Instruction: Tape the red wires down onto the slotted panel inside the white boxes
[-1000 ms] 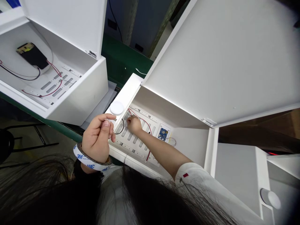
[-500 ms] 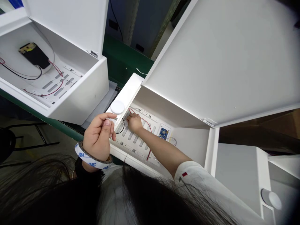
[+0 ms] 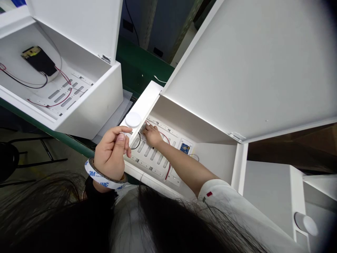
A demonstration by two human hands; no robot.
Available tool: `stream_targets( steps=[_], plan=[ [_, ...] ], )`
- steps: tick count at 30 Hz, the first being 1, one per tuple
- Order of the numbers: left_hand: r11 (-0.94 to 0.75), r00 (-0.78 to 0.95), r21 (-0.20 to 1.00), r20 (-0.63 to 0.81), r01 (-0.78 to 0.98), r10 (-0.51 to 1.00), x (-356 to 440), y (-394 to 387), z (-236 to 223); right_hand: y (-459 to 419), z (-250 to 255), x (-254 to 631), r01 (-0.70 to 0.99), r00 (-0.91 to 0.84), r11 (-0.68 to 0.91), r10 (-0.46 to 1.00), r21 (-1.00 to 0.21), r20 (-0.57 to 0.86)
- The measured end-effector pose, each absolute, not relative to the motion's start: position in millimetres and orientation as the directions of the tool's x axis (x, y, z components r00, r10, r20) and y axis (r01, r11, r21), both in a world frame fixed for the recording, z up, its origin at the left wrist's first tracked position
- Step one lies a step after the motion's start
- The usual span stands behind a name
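At the near rim of the open white box [image 3: 142, 105], the left hand [image 3: 110, 154] pinches a small white piece [image 3: 121, 134] between thumb and finger; the right hand [image 3: 152, 136] lies curled on the slotted panel [image 3: 150, 158], its grip unclear.

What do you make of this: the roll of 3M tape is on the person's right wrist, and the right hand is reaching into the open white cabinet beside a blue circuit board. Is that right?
Not quite: the roll of 3M tape is on the left wrist, not the right, as the head view shows. The right hand is reaching into the open white cabinet beside a blue circuit board.
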State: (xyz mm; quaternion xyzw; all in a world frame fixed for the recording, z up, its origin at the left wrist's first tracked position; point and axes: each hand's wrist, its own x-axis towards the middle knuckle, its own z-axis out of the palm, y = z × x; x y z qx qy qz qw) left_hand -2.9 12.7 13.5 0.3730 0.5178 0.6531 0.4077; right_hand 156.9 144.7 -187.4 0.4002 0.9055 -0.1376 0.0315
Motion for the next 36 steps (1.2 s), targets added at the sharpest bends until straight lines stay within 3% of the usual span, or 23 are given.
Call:
stream_targets(
  steps=[7,18,29,32,36],
  plan=[
    [-0.108,-0.396,0.984,0.043,-0.143,0.917,-3,12,16,137,-188,152,0.811,-0.558,0.506,0.821,-0.293,-0.125],
    [-0.109,-0.394,0.982,0.042,-0.151,0.918,-3,11,13,144,-187,155,0.81,-0.567,0.512,0.808,-0.285,-0.161],
    [-0.125,-0.4,0.985,0.066,-0.122,0.914,-2,12,14,147,-199,140,0.941,-0.253,0.192,0.946,-0.279,-0.201],
    [-0.129,-0.404,0.984,0.067,-0.127,0.912,-2,12,14,151,-199,145,0.913,-0.321,0.254,0.93,-0.319,-0.177],
    [-0.135,-0.404,0.98,0.065,-0.147,0.912,-2,13,15,143,-197,162,0.698,-0.671,0.589,0.737,-0.407,-0.085]
  ],
)
